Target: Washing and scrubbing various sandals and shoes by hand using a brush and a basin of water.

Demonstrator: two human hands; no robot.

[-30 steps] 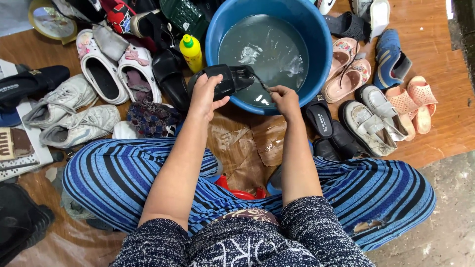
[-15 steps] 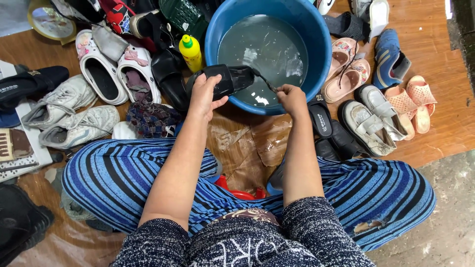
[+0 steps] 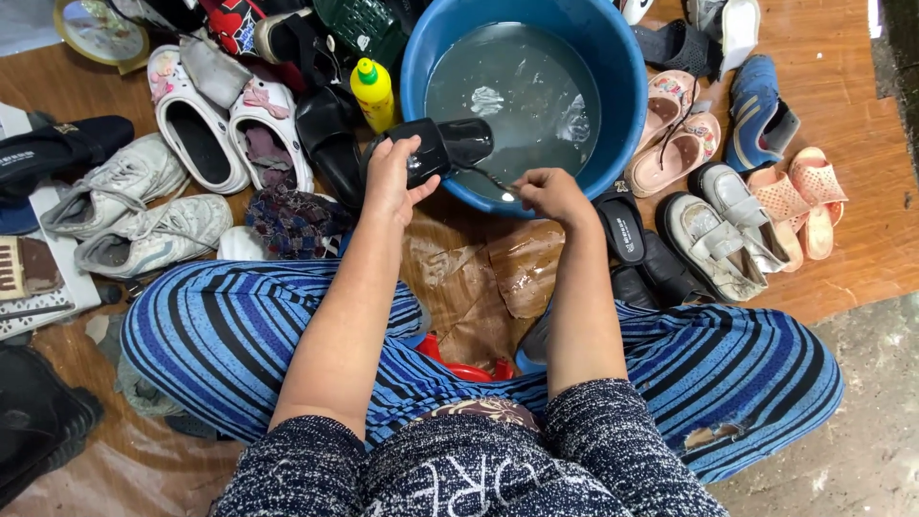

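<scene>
Two bare hands work at the near rim of a blue basin (image 3: 627, 115) of cloudy water, and the step in hand looks like the scrubbing of one black shoe (image 3: 442, 146) among the many that wait on the floor. The shoe is held over the basin's near-left edge, just above the water, its toe pointing toward the middle. The left hand (image 3: 391, 182) is clamped around the heel end, fingers curled over the top and thumb beneath. The right hand (image 3: 548, 191) is closed on a thin tool (image 3: 488, 178), likely a small brush, whose tip reaches to the shoe's side; its bristles are too small to make out. The two hands stand apart, joined only by the shoe and the tool. A yellow bottle (image 3: 373, 94) stands upright just left of the basin, touching its wall or nearly so. White clogs (image 3: 196, 134) and grey sneakers (image 3: 144, 215) lie to the left, pink sandals (image 3: 675, 144) to the right. The next move seems to call for a firm hold on the heel while the tool rubs along the surface.
</scene>
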